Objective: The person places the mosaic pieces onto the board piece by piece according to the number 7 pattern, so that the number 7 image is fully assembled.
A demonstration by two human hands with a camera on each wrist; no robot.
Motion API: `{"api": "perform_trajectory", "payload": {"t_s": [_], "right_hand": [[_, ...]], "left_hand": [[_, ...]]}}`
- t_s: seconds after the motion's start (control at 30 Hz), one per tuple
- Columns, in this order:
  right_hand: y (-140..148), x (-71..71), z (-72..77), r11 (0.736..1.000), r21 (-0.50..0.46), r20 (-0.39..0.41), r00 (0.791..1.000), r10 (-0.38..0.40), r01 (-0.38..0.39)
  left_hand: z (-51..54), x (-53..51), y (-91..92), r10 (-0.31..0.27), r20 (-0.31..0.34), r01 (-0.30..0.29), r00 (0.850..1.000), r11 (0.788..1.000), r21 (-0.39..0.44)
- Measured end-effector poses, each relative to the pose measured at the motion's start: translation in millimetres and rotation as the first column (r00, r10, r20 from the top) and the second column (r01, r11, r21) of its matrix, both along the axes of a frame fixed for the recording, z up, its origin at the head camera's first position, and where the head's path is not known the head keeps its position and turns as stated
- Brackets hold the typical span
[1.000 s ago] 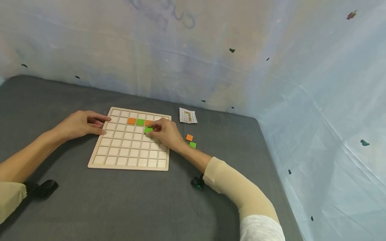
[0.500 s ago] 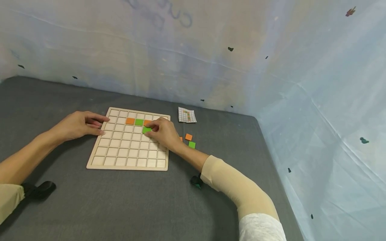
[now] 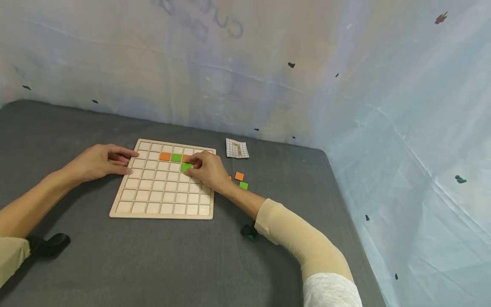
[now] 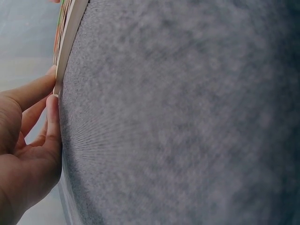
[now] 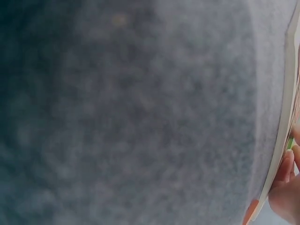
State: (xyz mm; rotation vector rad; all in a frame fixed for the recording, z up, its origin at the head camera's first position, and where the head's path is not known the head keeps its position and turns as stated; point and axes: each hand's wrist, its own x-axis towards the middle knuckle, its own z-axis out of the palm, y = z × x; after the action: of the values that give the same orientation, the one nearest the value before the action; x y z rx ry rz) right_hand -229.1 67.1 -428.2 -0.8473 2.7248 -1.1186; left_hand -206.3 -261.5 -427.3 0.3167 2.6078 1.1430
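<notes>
On the dark grey table (image 3: 153, 260), left of centre, lies a flat wooden grid board (image 3: 155, 197). Left hand (image 3: 97, 161) at the board's left side, fingers fairly straight, thumb and index apart, tips touching the edge; left wrist view shows that contact too. Right hand (image 3: 207, 169) over the board's far right part, thumb and index close together, pinching a green square (image 3: 186, 167); can't tell if it sits fully flat in its cell. Just beyond, one row on the board: orange tile (image 3: 165, 156) at left, green tile (image 3: 176, 157) in the middle, another orange tile (image 3: 185, 158) at right, partly hidden by the fingers. Right of the board, near the right forearm, loose on the table: an orange piece (image 3: 239, 176), a green piece (image 3: 243, 185) just nearer, plus an orange bit (image 3: 230, 178) mostly covered by the arm. Small pattern card (image 3: 237, 148) lies off the board's far right corner. Pale sheet (image 3: 230, 64) hangs behind.
</notes>
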Motion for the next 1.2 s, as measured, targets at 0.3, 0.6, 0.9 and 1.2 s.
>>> {"api": "perform_trajectory", "payload": {"t_s": [0.3, 0.6, 0.9, 1.2], "right_hand": [[5, -1.9, -0.2, 0.999, -0.039, 0.036, 0.999, 0.009, -0.008], [3, -2.7, -0.9, 0.999, -0.055, 0.056, 0.998, 0.002, 0.001], [24, -3.6, 1.7, 0.985, -0.175, 0.139, 0.99, 0.038, -0.013], [55, -6.0, 6.8, 0.961, -0.274, 0.18, 0.98, 0.081, -0.029]], "left_hand": [[-0.8, -1.0, -0.4, -0.007, -0.007, 0.007, 1.0, 1.0, -0.008], [-1.9, -1.3, -0.1, -0.004, -0.011, 0.004, 1.0, 1.0, -0.016], [-1.8, -2.3, -0.8, -0.002, -0.006, 0.001, 1.0, 1.0, -0.015], [-0.3, -4.2, -3.7, 0.009, -0.016, -0.009, 1.0, 1.0, -0.026]]}}
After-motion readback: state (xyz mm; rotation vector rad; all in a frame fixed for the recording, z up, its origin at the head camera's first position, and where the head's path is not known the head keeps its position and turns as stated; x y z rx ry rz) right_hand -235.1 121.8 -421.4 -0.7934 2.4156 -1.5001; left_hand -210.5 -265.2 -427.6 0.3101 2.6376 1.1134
